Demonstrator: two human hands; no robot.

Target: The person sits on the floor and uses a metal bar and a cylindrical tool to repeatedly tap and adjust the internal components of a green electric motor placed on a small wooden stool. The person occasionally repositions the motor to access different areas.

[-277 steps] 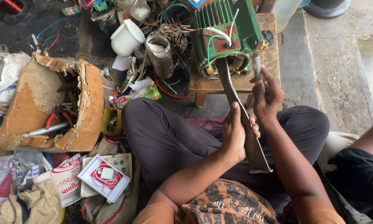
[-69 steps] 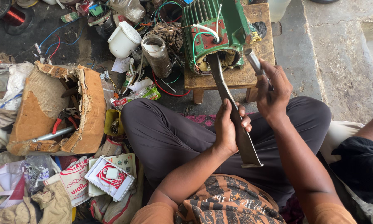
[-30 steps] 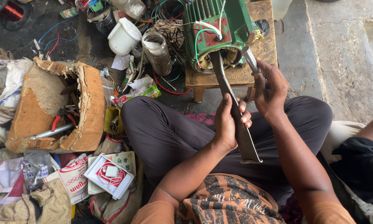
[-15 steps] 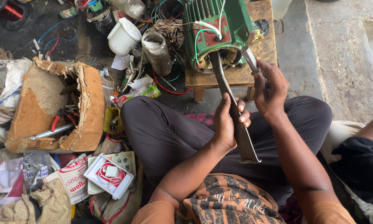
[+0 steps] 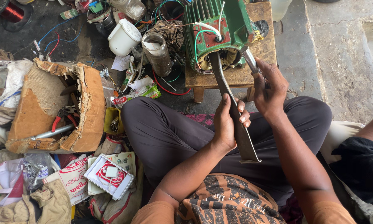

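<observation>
A green electric motor (image 5: 219, 25) with copper windings showing in its open end lies on a low wooden stool (image 5: 265, 49) in front of my crossed legs. My left hand (image 5: 228, 122) grips a long flat metal bar (image 5: 236, 120) whose tip reaches into the motor's open end. My right hand (image 5: 269, 85) holds a short metal rod (image 5: 251, 60) upright beside the motor's right edge.
A torn cardboard box (image 5: 58, 108) with pliers and tools lies at left. A white plastic mug (image 5: 123, 37), a glass jar (image 5: 156, 52), loose wires and wrappers crowd the floor behind. Small boxes (image 5: 109, 174) sit by my left knee. Another person's arm (image 5: 360, 157) is at right.
Both hands keep their grip. The bar and rod have shifted only slightly against the motor since the earlier frames.
</observation>
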